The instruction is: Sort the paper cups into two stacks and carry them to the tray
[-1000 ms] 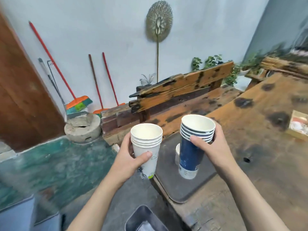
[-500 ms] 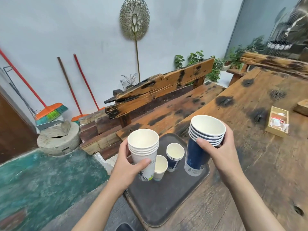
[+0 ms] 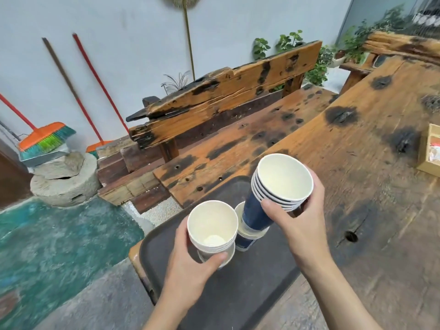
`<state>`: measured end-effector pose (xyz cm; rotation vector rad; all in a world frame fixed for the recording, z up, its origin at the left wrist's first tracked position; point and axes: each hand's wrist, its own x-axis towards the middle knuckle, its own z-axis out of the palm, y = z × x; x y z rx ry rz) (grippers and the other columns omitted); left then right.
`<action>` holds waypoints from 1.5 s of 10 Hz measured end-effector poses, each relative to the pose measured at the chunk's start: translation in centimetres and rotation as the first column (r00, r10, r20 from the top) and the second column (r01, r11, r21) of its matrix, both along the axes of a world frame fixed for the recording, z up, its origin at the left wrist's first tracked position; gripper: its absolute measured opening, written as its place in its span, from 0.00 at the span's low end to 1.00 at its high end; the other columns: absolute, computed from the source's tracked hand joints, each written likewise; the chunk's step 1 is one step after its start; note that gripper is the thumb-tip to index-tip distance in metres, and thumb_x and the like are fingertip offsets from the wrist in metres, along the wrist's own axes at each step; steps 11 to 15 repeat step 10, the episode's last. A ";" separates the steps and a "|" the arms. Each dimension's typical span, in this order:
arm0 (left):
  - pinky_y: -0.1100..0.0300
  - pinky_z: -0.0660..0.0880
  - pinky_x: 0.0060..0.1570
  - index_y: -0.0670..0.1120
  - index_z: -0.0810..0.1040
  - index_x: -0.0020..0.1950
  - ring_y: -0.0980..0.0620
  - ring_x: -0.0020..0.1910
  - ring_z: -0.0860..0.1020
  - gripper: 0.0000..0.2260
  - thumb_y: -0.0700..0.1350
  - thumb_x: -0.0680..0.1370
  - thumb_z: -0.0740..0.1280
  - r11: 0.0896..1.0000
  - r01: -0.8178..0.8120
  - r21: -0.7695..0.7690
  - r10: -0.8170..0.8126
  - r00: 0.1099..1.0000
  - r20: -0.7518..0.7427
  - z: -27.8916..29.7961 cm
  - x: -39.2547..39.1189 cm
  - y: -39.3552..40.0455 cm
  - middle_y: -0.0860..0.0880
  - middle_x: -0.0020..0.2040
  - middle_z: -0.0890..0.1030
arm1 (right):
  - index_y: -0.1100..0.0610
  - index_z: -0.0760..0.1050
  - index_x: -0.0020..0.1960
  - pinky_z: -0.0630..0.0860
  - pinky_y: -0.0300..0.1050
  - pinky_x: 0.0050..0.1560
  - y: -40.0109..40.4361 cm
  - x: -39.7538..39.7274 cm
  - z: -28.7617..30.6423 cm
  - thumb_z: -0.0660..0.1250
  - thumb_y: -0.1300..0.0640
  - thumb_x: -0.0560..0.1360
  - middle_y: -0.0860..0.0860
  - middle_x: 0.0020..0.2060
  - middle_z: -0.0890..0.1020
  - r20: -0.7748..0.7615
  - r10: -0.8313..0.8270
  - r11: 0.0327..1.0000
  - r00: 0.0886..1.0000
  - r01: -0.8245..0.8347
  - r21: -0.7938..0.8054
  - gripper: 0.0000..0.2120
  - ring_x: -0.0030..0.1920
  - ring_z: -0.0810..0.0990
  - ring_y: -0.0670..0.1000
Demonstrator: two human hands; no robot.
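My left hand (image 3: 190, 265) grips a stack of white paper cups (image 3: 212, 225), held upright low over the dark grey tray (image 3: 238, 294). The bottom of the white stack sits in or just over a white cup on the tray, mostly hidden. My right hand (image 3: 300, 220) holds a stack of blue paper cups (image 3: 273, 194), tilted with its rim to the right. Its bottom end meets a blue cup (image 3: 242, 241) standing on the tray. The tray lies at the near left corner of the wooden table (image 3: 357, 144).
A small cardboard box (image 3: 431, 148) sits at the table's right edge. A scorched wooden bench (image 3: 226, 96) stands behind the tray. Brooms (image 3: 45, 139) lean on the far wall beside a stone block. The floor left of the table is green and grey.
Both hands have lowered their stacks onto the two single cups standing on the tray. The blue stack has tilted. The view has dropped closer to the tray.
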<state>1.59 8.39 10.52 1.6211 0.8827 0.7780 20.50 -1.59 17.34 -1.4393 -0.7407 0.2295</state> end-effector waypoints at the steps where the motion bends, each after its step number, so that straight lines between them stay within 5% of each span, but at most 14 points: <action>1: 0.64 0.66 0.61 0.72 0.65 0.64 0.66 0.67 0.69 0.40 0.55 0.57 0.80 0.999 -0.002 0.046 0.004 0.999 -0.038 -2.5 0.4 -0.7 0.69 0.65 0.72 | 0.38 0.61 0.68 0.69 0.34 0.59 0.8 0.1 -3.6 0.77 0.42 0.58 0.31 0.62 0.70 -0.008 0.048 0.998 0.999 -0.048 -0.048 0.42 0.65 0.70 0.38; 2: 0.64 0.65 0.62 0.74 0.65 0.63 0.66 0.68 0.67 0.39 0.53 0.59 0.79 0.997 0.015 0.081 -0.010 0.998 -0.055 -5.2 0.4 -1.0 0.70 0.65 0.70 | 0.38 0.61 0.68 0.67 0.26 0.55 1.4 0.1 -7.6 0.77 0.43 0.58 0.27 0.60 0.69 -0.015 0.098 0.991 0.995 -0.099 -0.094 0.42 0.64 0.70 0.35; 4: 0.78 0.66 0.57 0.74 0.64 0.65 0.70 0.66 0.69 0.38 0.51 0.62 0.79 0.997 0.079 -0.005 -0.079 0.996 -0.049 -8.9 -0.5 -1.1 0.72 0.65 0.72 | 0.35 0.59 0.67 0.70 0.30 0.55 2.0 0.5 -12.1 0.78 0.38 0.59 0.28 0.61 0.70 -0.067 0.189 0.971 0.980 -0.196 -0.135 0.43 0.65 0.70 0.36; 6: 0.72 0.71 0.59 0.72 0.64 0.67 0.65 0.66 0.73 0.37 0.49 0.66 0.78 0.997 0.068 -0.030 -0.069 0.997 -0.032 -10.5 -0.5 0.1 0.70 0.65 0.74 | 0.37 0.58 0.69 0.67 0.44 0.65 2.1 1.6 -13.7 0.77 0.39 0.61 0.41 0.69 0.68 -0.023 0.175 0.977 0.984 -0.176 -0.124 0.43 0.70 0.68 0.43; 7: 0.68 0.70 0.61 0.73 0.64 0.66 0.66 0.66 0.72 0.38 0.48 0.65 0.78 0.998 0.055 -0.023 -0.056 0.997 -0.047 -10.6 -0.4 0.1 0.70 0.65 0.73 | 0.38 0.58 0.70 0.68 0.39 0.64 2.1 1.3 -13.7 0.77 0.40 0.62 0.43 0.69 0.68 -0.026 0.180 0.976 0.983 -0.182 -0.117 0.42 0.70 0.68 0.43; 9: 0.51 0.65 0.72 0.69 0.57 0.73 0.63 0.73 0.65 0.46 0.54 0.63 0.79 0.996 0.057 -0.074 -0.064 0.992 -0.108 -9.0 -1.3 -0.2 0.65 0.74 0.65 | 0.40 0.53 0.75 0.65 0.37 0.65 1.4 0.9 -12.5 0.76 0.34 0.58 0.29 0.68 0.65 -0.050 0.134 0.962 0.990 -0.142 -0.232 0.52 0.70 0.65 0.36; 10: 0.54 0.59 0.73 0.76 0.53 0.70 0.65 0.74 0.60 0.38 0.63 0.66 0.70 1.000 0.006 0.001 -0.006 0.989 -0.150 -6.2 -2.3 -0.4 0.64 0.76 0.61 | 0.39 0.50 0.75 0.61 0.44 0.71 0.4 0.3 -10.4 0.72 0.30 0.58 0.33 0.71 0.62 -0.075 0.114 0.950 0.991 -0.131 -0.284 0.53 0.72 0.60 0.36; 15: 0.54 0.59 0.73 0.76 0.53 0.70 0.65 0.74 0.60 0.38 0.63 0.66 0.70 1.000 0.006 0.001 -0.006 0.989 -0.150 -6.2 -2.3 -0.4 0.64 0.76 0.61 | 0.39 0.50 0.75 0.61 0.44 0.71 0.4 0.3 -10.4 0.72 0.30 0.58 0.33 0.71 0.62 -0.075 0.114 0.950 0.991 -0.131 -0.284 0.53 0.72 0.60 0.36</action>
